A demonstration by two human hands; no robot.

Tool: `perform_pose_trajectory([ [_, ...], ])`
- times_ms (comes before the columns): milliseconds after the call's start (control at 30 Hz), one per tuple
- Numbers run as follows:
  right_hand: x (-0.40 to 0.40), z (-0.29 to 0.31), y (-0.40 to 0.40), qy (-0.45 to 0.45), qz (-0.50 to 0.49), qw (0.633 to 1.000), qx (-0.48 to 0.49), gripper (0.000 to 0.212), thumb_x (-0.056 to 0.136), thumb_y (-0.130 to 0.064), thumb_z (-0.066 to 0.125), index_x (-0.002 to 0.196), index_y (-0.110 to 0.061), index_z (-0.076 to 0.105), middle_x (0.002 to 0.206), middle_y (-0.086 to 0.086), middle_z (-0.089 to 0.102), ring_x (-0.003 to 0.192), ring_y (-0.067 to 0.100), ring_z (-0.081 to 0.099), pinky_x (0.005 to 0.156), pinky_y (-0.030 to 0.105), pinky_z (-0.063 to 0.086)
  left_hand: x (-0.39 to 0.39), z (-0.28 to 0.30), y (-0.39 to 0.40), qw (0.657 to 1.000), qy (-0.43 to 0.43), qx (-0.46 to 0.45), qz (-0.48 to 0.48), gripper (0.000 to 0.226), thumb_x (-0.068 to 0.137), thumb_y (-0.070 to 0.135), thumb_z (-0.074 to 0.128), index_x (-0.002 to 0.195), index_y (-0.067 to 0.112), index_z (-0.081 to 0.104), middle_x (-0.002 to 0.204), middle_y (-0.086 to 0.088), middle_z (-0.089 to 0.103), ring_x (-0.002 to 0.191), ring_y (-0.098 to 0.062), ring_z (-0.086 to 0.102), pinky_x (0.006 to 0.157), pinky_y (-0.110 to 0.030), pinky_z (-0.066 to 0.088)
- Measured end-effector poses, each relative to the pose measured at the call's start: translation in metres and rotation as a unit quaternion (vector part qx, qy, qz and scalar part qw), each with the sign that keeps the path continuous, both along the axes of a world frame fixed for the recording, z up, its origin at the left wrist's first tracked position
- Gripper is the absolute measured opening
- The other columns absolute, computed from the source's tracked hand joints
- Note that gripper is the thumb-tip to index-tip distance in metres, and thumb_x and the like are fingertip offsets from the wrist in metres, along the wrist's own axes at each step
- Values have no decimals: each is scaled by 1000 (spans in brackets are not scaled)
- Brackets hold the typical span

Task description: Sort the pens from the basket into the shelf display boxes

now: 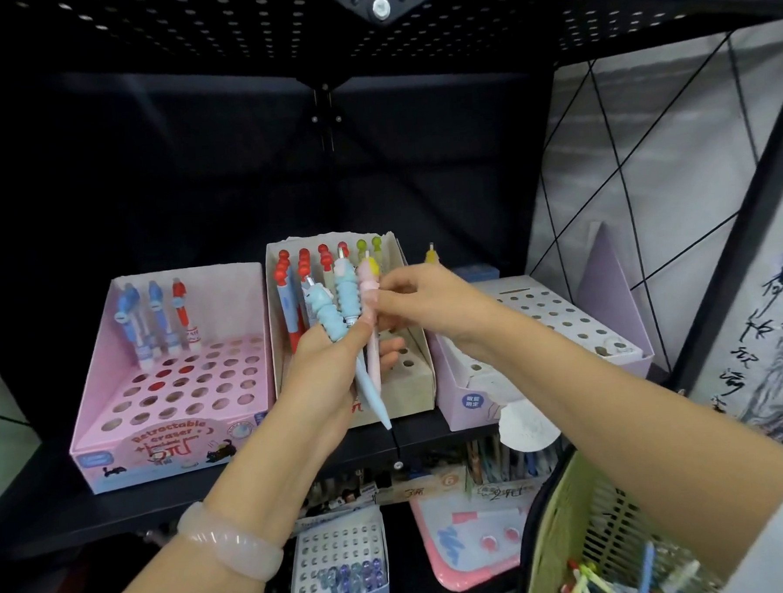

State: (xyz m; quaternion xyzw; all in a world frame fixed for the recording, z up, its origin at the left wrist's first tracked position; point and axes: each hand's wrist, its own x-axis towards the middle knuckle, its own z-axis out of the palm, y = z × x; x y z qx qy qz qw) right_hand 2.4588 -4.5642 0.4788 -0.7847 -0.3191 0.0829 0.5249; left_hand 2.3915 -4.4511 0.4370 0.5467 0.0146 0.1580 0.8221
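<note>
My left hand (325, 372) grips a bunch of pens (346, 298), light blue and pink with animal-shaped tops, upright in front of the beige middle display box (418, 372). My right hand (426, 301) pinches the top of the pink pen (373, 342) in that bunch. A yellow pen top (431, 254) shows just behind my right hand. The beige box holds several red and green-topped pens (304, 262) in its back rows. The pink display box (114, 401) on the left holds three pens at its back. The green basket (569, 527) with loose pens sits at the lower right.
A lilac display box (618, 325) with a holed white insert stands on the right of the black shelf (97, 506). Below the shelf are a white holed box (339, 553) with several blue pens and a pink tray (466, 551). A perforated black shelf is overhead.
</note>
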Motion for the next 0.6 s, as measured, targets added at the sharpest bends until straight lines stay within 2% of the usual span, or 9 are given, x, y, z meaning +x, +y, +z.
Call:
perform_pose_trajectory([
  [133,18,10,-12,38,-100,978,179,14,97,-20,48,89,-13,58,83,5,66,71,11,66,69,24,57,-1,1,-3,1000,30,5,-2,8,95,14,50,99,14,57,76,-7,73,64,-20,70,50,-24,54],
  [233,43,17,-33,4,-194,953,232,13,99,-23,44,97,-13,51,90,12,68,76,15,69,65,23,57,1,1,1,997,52,55,19,5,95,14,49,95,18,53,62,-2,68,39,-10,53,37,-17,41],
  [300,60,14,-45,-59,-259,944,194,9,98,-21,45,101,-13,47,93,14,66,82,19,68,71,27,57,3,1,1,996,59,69,20,7,95,12,49,92,17,54,52,3,62,34,-5,41,34,-15,33],
  [367,72,5,-50,-107,-290,941,136,8,98,-20,45,102,-13,45,93,14,65,87,24,67,78,35,57,5,1,-2,995,58,75,12,8,95,12,49,92,17,54,50,5,60,35,-4,40,34,-14,33],
  [467,83,-7,-49,-127,-301,943,69,14,97,-22,46,106,-11,45,95,15,65,88,27,66,83,43,55,6,-1,-4,995,56,82,8,9,96,13,46,94,18,53,51,5,60,36,-4,40,35,-14,33],
  [600,89,-24,-45,-135,-287,948,12,11,97,-21,48,101,-12,45,89,18,64,85,30,66,81,46,54,7,-2,-4,994,45,96,10,9,97,13,45,95,18,52,50,5,59,36,-5,40,35,-15,33],
])
